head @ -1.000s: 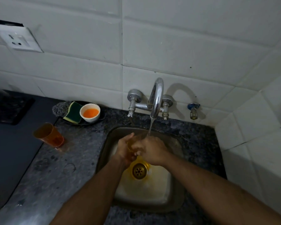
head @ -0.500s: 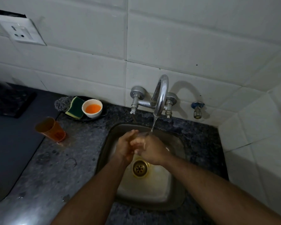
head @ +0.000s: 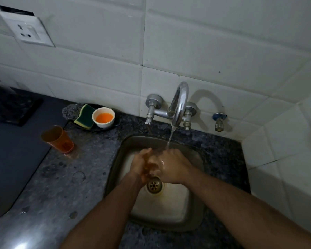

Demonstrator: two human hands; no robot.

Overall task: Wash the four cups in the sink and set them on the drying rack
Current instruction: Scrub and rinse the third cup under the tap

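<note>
Amber plastic cup (head: 149, 167) over sink (head: 196, 157) drain, under tap (head: 178, 105) stream. Left hand (head: 139, 163) curled round wall; right hand (head: 171, 165) closed over rim side. Likely light, stiff, wet-slick: grip wall, not rim. Second amber tumbler (head: 58, 140) at worktop left edge.

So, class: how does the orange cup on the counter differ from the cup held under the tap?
The cup on the counter stands free, untouched and fully visible; the held cup is gripped over the sink between the left hand and right hand, mostly hidden, beneath running water. Both look translucent orange.
</note>
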